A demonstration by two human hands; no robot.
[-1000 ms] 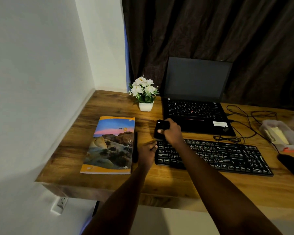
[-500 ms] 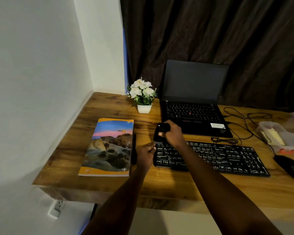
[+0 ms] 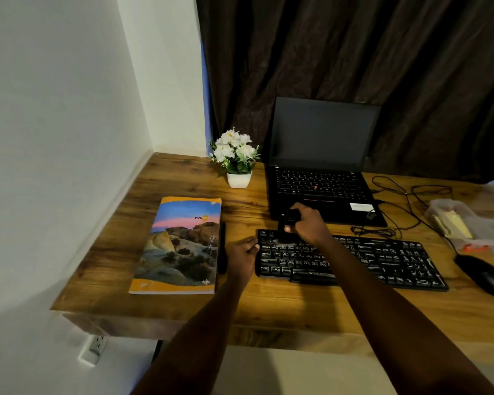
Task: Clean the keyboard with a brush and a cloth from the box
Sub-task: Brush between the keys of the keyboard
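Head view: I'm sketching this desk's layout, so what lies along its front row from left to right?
book → pen → left hand → keyboard → mouse. The right hand, gripping the brush, overlaps the keyboard and is left out.

Wooden desk [image 3: 268, 309] with keyboard [image 3: 382, 260], laptop [image 3: 322, 155], book [image 3: 180, 246], mouse [image 3: 485, 276], flowerpot [image 3: 238, 179].
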